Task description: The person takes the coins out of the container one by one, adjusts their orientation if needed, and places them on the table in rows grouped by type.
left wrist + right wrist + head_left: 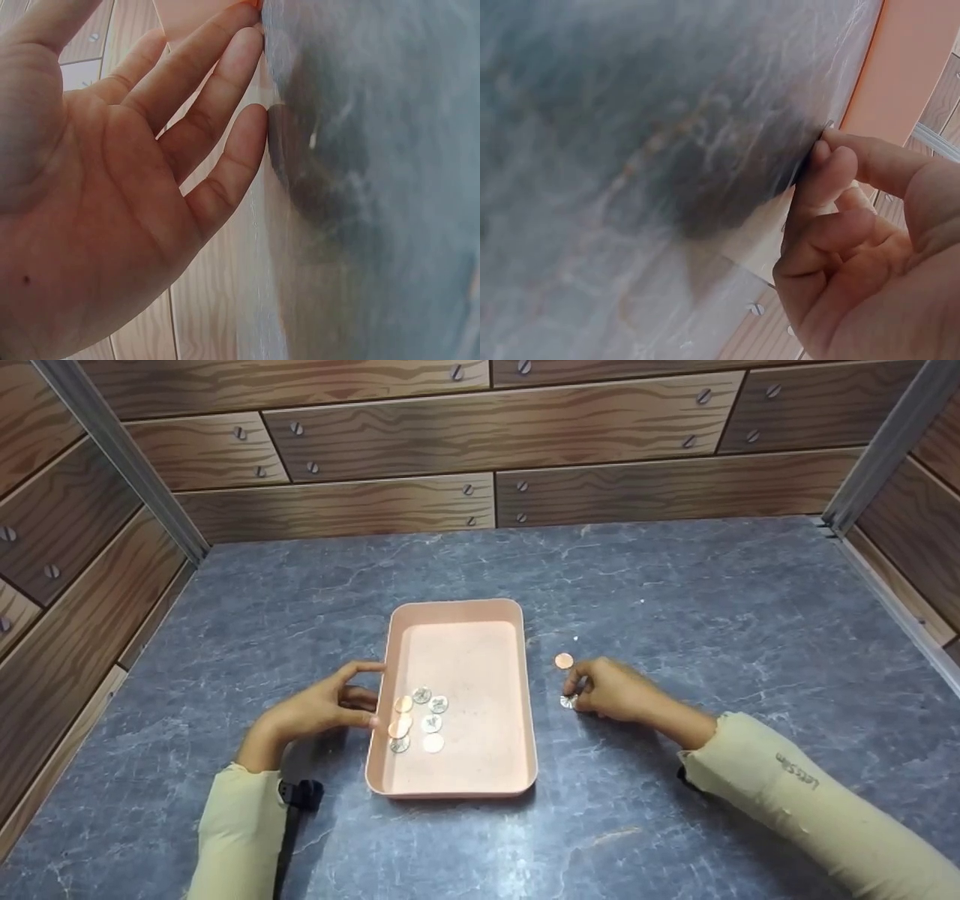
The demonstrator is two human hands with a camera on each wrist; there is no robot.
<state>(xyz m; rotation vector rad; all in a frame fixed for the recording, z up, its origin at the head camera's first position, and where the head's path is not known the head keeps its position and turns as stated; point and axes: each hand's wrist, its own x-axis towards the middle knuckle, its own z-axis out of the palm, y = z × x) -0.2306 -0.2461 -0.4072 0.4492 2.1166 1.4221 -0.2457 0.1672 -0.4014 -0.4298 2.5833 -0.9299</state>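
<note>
gathering coins into a pink tray [525, 697] on the counter [712, 607]: seven coins [417, 721] lie inside, one copper coin [564, 661] waits outside. the right hand [611, 690] pinches a silver coin [568, 702] just beside the tray. the left hand [319, 711], fingers straight, touches the tray's side.

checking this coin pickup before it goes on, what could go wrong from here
The right hand pinches a silver coin by its thin edge at the fingertips, so it may slip onto the grey marbled table. The loose copper coin beside those fingers could get knocked away. The left hand only touches the pink rectangular plastic tray, which might shift.
</note>
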